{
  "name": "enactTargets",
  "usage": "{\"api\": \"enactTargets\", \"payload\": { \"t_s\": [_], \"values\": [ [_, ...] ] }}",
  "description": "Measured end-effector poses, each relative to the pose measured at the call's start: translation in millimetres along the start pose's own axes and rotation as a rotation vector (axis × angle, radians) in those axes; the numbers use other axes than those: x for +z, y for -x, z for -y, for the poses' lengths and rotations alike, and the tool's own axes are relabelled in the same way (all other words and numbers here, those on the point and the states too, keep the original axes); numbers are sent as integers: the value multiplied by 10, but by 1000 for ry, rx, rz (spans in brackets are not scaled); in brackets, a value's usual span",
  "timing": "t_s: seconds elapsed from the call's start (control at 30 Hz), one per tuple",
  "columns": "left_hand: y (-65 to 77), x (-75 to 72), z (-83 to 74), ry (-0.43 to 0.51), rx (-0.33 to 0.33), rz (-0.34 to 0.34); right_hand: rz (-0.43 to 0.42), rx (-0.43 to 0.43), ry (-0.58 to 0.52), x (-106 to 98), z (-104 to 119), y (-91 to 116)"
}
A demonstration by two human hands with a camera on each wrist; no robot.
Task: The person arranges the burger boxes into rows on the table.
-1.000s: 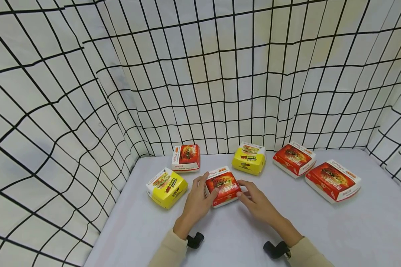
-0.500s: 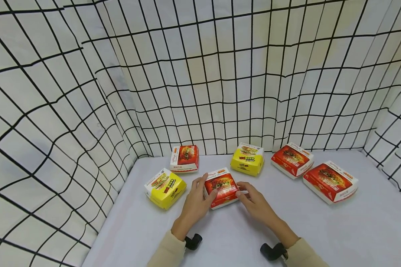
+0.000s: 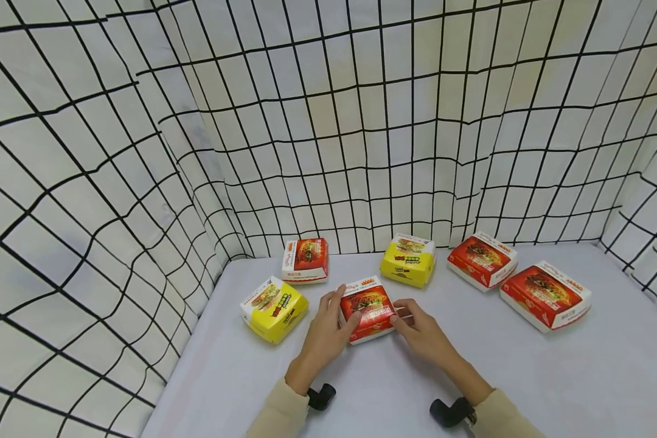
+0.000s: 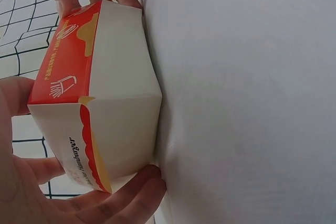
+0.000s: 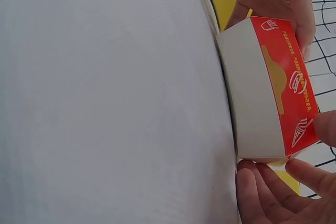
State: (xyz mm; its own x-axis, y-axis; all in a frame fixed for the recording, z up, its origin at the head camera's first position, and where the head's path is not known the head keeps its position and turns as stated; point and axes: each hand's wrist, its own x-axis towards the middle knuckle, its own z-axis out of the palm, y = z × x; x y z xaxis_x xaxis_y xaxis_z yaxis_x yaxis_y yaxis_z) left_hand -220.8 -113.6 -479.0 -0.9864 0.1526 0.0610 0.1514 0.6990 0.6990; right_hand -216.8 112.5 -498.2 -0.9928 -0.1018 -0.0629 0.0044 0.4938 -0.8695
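A red and white hamburger box (image 3: 368, 304) lies flat on the white table between both hands. My left hand (image 3: 325, 331) grips its left side, with the thumb on the lid and the fingers along the side wall. At the right side, my right hand (image 3: 428, 334) pinches the near corner, thumb at the lid edge and fingers against the side. The left wrist view shows the box's white lower walls (image 4: 123, 59), with left fingertips (image 4: 149, 179) low beside the table. In the right wrist view, right fingers (image 5: 262, 187) touch the box's end.
A yellow box (image 3: 274, 309) stands just left of the left hand, and a red box (image 3: 305, 260) behind it. Another yellow box (image 3: 408, 260) sits at the back. Two red boxes (image 3: 482, 261) (image 3: 545, 296) lie to the right. Black-grid white cloth (image 3: 328, 134) walls the table.
The held hamburger box has shifted very slightly right and towards me, both hands moving with it. The grip looks the same, and the other boxes stay where they were.
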Motion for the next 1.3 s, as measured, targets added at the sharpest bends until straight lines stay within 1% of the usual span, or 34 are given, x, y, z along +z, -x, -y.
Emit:
{"api": "enactTargets", "payload": {
  "t_s": [0.27,0.43,0.67,0.83,0.93,1.03,1.3],
  "values": [
    [-4,10,10,-16,-13,19,12,20,2,-33,-14,-12],
    [-4,1,21,-26,-30,26,18,36,-27,-32,-14,-23],
    [-1,6,32,-20,7,48,16,36,-58,-62,8,4],
    [11,27,34,-29,16,53,26,67,-71,-85,-1,27],
    [28,42,42,-43,26,62,50,83,-79,-100,-20,36],
    [41,45,33,-47,38,64,92,85,-88,-138,-29,30],
    [52,66,-2,-71,116,68,222,92,-63,-306,-22,-13]
  ]
}}
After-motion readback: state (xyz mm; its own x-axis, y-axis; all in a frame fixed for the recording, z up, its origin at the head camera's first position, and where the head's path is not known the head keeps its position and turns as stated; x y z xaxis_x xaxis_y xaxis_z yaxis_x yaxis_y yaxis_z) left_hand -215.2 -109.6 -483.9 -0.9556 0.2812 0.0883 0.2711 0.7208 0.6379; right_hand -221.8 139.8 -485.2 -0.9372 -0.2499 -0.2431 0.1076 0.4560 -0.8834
